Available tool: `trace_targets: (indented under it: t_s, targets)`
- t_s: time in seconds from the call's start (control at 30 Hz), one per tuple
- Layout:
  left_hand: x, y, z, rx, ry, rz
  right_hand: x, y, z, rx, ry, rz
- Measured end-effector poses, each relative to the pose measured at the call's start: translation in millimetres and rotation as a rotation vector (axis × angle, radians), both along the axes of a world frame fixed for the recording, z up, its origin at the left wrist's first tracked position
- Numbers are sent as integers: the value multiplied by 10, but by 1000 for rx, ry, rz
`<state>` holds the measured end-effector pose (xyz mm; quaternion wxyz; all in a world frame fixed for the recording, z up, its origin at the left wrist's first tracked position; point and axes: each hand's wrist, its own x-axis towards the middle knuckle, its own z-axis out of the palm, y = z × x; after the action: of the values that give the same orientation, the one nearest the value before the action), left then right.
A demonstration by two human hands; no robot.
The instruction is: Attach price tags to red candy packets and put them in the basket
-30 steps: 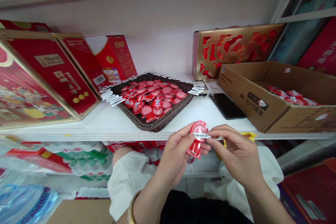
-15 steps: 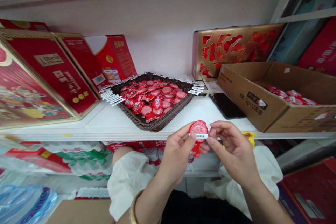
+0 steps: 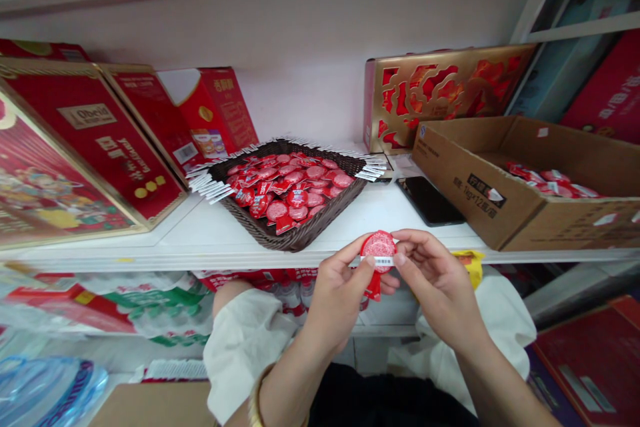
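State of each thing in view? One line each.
left hand: pinching sachet's left edge
right hand: pinching sachet's right edge
red sachet: held up, barcode strip across it
woven basket: on shelf, heaped with sachets
cardboard box: open, sachets inside

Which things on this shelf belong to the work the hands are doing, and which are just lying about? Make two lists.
Belonging to the work: left hand, right hand, red sachet, wicker basket of matching sachets, cardboard carton with more.

Just lying about: gold box, red boxes, black tablet.
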<state>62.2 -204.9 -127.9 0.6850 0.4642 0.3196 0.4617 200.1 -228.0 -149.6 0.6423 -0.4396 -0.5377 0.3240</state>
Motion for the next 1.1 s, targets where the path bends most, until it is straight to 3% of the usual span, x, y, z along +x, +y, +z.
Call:
trace_targets:
  t_s: [0.33,0.8,1.1]
  targets:
    - [-10,-27,37,-77,-97,-1,-11,-1,-1,-21,31,14]
    - [2,-26,-7,-42,-85,-3,-18,-24,15,11,59,38]
    - [-6,-43,-5,-39,-71,-23,0,-43,17,30,22,-23]
